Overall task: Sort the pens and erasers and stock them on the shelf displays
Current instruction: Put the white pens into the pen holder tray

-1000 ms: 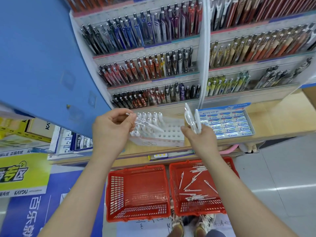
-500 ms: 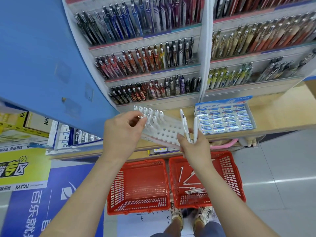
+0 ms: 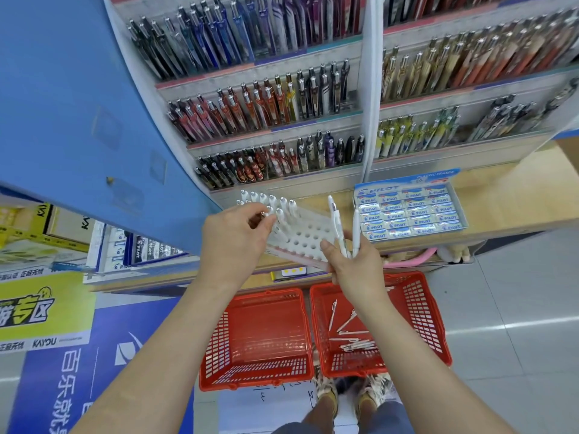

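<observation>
A white pen rack (image 3: 305, 234) with many round holes stands on the wooden shelf (image 3: 507, 198), several white pens upright in its left rows. My left hand (image 3: 233, 238) pinches the metal tip of a white pen (image 3: 266, 214) over those rows. My right hand (image 3: 351, 261) grips two white pens (image 3: 344, 227) upright beside the rack's right end. A box of Pilot erasers (image 3: 410, 211) sits to the right on the shelf. More white pens (image 3: 351, 336) lie in the right red basket (image 3: 419, 314) on the floor.
The left red basket (image 3: 260, 336) holds nothing. Tiered displays of coloured pens (image 3: 275, 111) rise behind the rack. A blue panel (image 3: 72, 104) juts out at the left. Boxes and a yellow sign (image 3: 28, 311) sit lower left. My shoes (image 3: 326, 393) stand below the baskets.
My left hand brought its pen down onto the rack's left rows. My right hand, holding two pens, dropped slightly and moved closer to the rack. The view tilted upward.
</observation>
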The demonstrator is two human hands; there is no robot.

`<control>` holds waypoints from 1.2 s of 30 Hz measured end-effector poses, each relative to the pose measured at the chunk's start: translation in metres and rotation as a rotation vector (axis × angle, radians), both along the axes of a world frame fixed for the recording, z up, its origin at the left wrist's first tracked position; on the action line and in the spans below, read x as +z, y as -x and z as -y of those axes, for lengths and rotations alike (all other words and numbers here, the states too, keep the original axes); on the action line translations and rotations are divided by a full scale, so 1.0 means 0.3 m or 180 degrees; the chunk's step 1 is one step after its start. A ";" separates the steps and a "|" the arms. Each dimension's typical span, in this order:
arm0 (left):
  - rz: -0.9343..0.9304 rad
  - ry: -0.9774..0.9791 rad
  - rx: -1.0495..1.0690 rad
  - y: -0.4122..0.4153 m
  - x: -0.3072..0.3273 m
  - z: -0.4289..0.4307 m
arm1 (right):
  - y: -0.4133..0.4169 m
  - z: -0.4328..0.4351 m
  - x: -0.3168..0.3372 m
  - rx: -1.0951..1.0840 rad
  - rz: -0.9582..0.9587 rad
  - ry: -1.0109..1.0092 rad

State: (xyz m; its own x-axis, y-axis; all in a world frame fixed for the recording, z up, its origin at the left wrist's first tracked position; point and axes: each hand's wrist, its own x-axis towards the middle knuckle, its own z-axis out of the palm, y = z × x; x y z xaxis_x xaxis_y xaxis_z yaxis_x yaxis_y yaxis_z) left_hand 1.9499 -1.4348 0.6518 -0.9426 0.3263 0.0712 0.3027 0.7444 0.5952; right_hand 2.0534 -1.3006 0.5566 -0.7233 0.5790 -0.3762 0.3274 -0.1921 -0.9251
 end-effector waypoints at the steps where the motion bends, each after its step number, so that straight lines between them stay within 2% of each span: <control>1: 0.0010 0.0015 -0.0004 0.001 -0.006 0.001 | 0.000 0.000 0.002 0.0008 -0.0014 0.0010; 7: -0.0100 0.0464 -0.0410 0.012 -0.020 0.004 | 0.004 -0.005 0.007 -0.0019 -0.0097 0.0078; 17: -0.0260 0.1080 -0.0390 0.049 -0.030 -0.042 | 0.034 -0.038 -0.002 0.0080 0.0067 -0.0180; 24: -0.0234 0.1256 -0.0398 0.049 -0.012 -0.046 | 0.034 -0.066 0.063 0.0053 0.0205 -0.0322; 26: -0.0223 0.1087 -0.0322 0.038 0.006 -0.039 | 0.023 -0.089 0.105 0.0079 0.0062 -0.0176; 28: -0.0051 0.0523 -0.0188 0.023 0.037 -0.043 | 0.013 -0.115 0.147 0.0330 -0.0129 0.0059; 32: 0.1423 -0.0891 -0.0099 -0.006 0.120 -0.102 | 0.004 -0.139 0.224 0.1152 -0.0357 0.0133; 34: 0.1979 -0.1199 -0.0124 -0.015 0.143 -0.125 | 0.005 -0.133 0.260 0.1321 -0.0463 0.0220; 36: 0.2163 -0.1363 -0.0077 -0.021 0.150 -0.132 | 0.005 -0.125 0.283 0.1376 -0.0493 0.0278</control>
